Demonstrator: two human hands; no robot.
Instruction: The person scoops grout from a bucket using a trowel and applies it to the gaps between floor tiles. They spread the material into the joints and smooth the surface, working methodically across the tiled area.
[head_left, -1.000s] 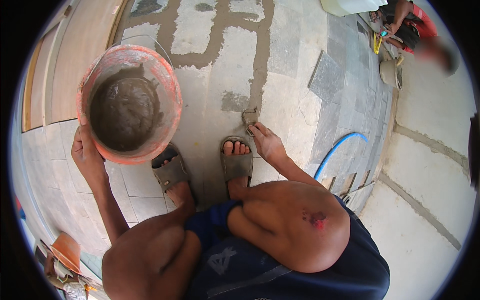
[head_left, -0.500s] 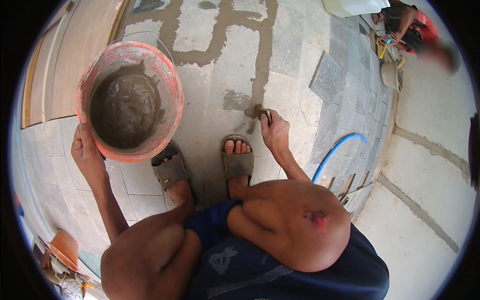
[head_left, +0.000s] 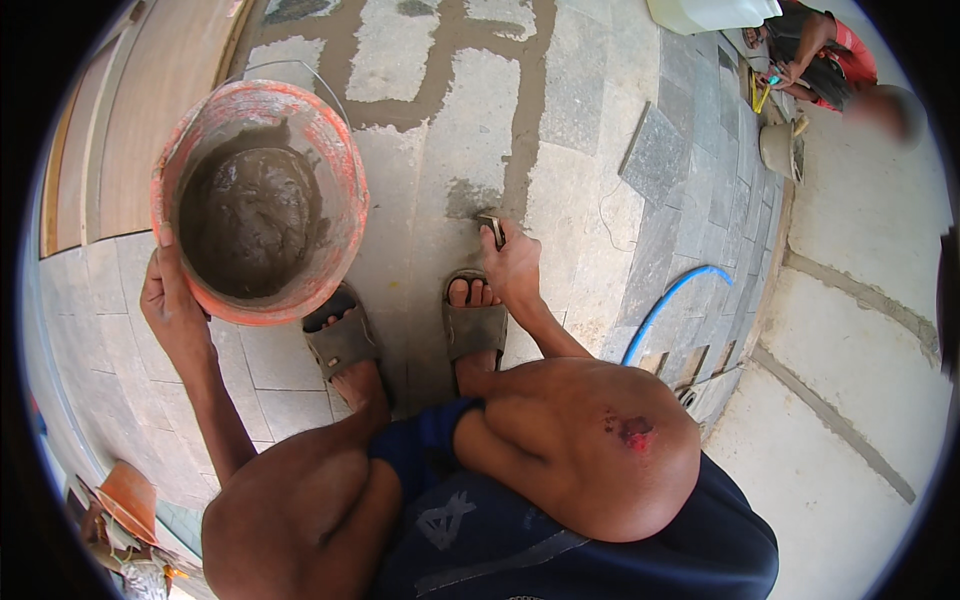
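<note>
An orange bucket [head_left: 342, 150] partly filled with wet grey mortar [head_left: 250, 222] tilts toward me at the left. My left hand [head_left: 172, 300] grips its near left rim, thumb over the edge. Low over the tiles, in front of my right foot, my right hand [head_left: 512, 258] is closed round the handle of a small trowel [head_left: 489, 222]; its blade is mostly hidden. Just beyond the trowel lies a damp smear on the stone paving [head_left: 470, 110]. A mortar-filled joint [head_left: 527, 110] runs away from there and meets other smeared joints farther off.
A loose grey tile [head_left: 655, 152] lies at the right, beyond a curved blue hose [head_left: 668, 305]. At the far right a co-worker [head_left: 830, 50] crouches beside a pale bucket [head_left: 778, 150]. Wooden boards [head_left: 150, 110] lie at the left; another orange bucket [head_left: 130, 500] stands lower left.
My right hand has moved left and slightly nearer with the trowel, its wrist turned, leaving the end of the filled joint. My left hand and the bucket have barely moved.
</note>
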